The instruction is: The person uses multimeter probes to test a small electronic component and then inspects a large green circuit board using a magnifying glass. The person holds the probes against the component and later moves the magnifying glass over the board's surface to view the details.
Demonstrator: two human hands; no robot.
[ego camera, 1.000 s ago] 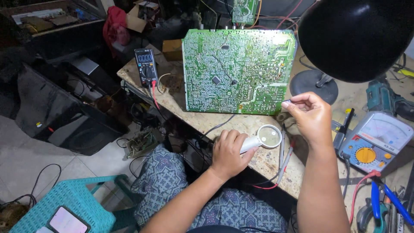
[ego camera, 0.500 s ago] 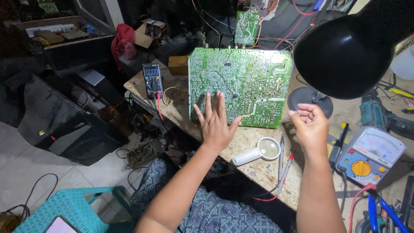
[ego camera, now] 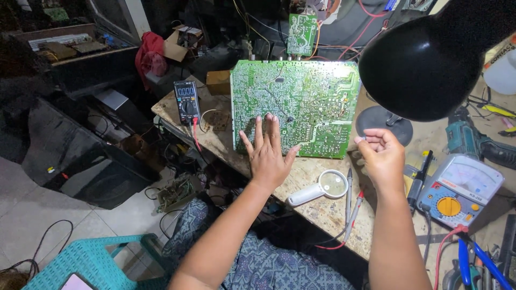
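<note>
A: Where is the left hand (ego camera: 267, 153)?

B: Flat on the green circuit board (ego camera: 294, 107), fingers (ego camera: 259, 130) spread wide and gripping nothing; it seems to press the board's near edge down so it stays put on the desk (ego camera: 317, 207).

A: And the board itself?

B: It lies solder side up at the back of the desk, under the black lamp (ego camera: 430, 53), probably so the light falls on the traces.

A: The right hand (ego camera: 382, 156)?

B: Raised just off the board's right corner, thumb and forefinger pinched narrow on something tiny (too small to say what).

A: What sits close by?

B: A magnifying glass (ego camera: 321, 188) rests between the hands, within easy reach, with two probes (ego camera: 350, 207) beside it. An analogue meter (ego camera: 458, 190) stands to the right, and a digital meter (ego camera: 186, 102) to the left of the board.
</note>
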